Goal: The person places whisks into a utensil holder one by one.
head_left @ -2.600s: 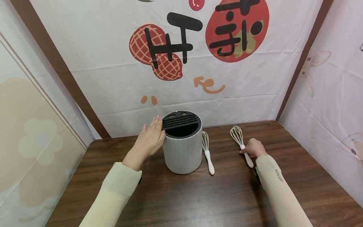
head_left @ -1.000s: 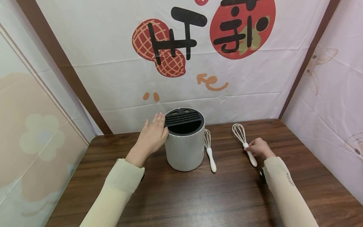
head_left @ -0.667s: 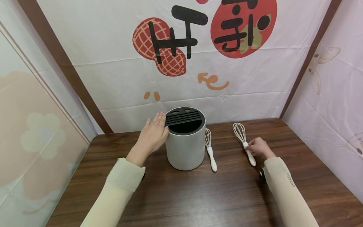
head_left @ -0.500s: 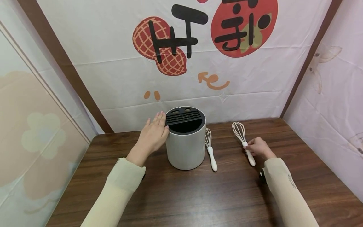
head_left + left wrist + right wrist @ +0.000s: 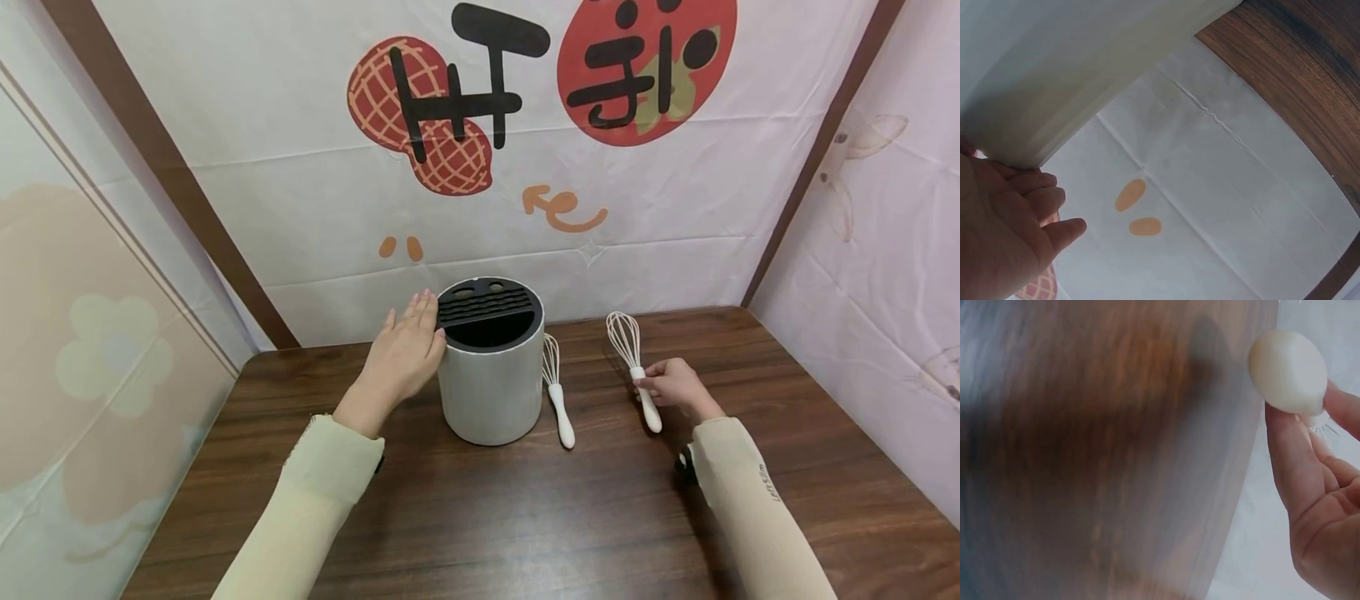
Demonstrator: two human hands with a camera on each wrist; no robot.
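Note:
A light grey cylindrical utensil holder (image 5: 491,396) with a black slotted top stands upright near the back of the table. My left hand (image 5: 401,350) rests with straight fingers against its left side, at the rim. In the left wrist view, the left hand (image 5: 1013,219) touches the holder wall (image 5: 1072,75). My right hand (image 5: 675,387) pinches a white whisk (image 5: 637,375) by the upper handle, its wire head pointing away. The right wrist view shows the whisk's handle end (image 5: 1288,372) between thumb and fingers of the right hand (image 5: 1322,487). A second white whisk (image 5: 558,400) lies just right of the holder.
The dark brown wooden table (image 5: 480,525) ends at the back against a white printed curtain (image 5: 300,208). More printed cloth (image 5: 885,292) hangs along the right side. Dark brown strips (image 5: 176,179) run down the backdrop's corners.
My right hand first took hold of the whisk's handle; in the last half second it and the whisk shifted slightly left. The left hand stays at the holder. The head view has tilted a little.

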